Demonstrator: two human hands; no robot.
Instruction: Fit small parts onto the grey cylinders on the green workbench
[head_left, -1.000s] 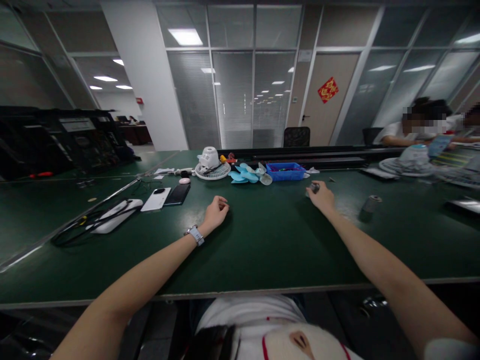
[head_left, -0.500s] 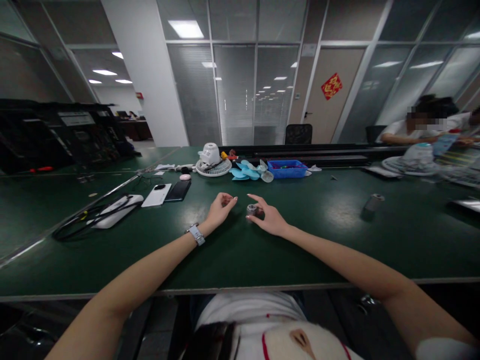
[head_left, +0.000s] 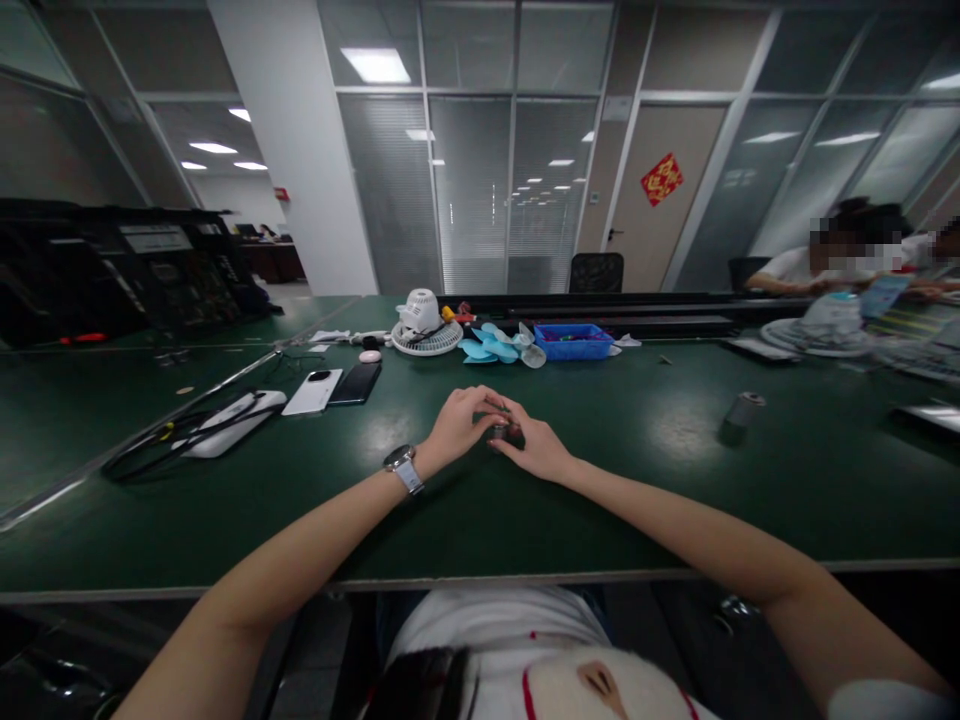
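In the head view, a small grey metal cylinder [head_left: 498,433] stands on the green table, partly hidden by fingers. My right hand [head_left: 538,445] grips it from the right, thumb on the near side and fingers curled behind. My left hand [head_left: 459,420], with a watch on its wrist, is bent over the cylinder's top. Its thumb and fingers come together there, touching or almost touching my right fingertips. Whatever the left fingertips pinch is too small and covered to make out. A similar metal cylinder [head_left: 745,408] stands apart to the right.
Toward the back lie a white fan housing [head_left: 420,325], blue fan blades [head_left: 491,345] and a blue tray [head_left: 574,342]. Two phones [head_left: 313,391] and a white device with black cable [head_left: 232,425] are on the left. Another person [head_left: 810,270] works at the far right.
My left hand has moved right, from beside the cylinder to over its top, meeting my right hand. The right hand keeps its hold on the cylinder at about the same spot.
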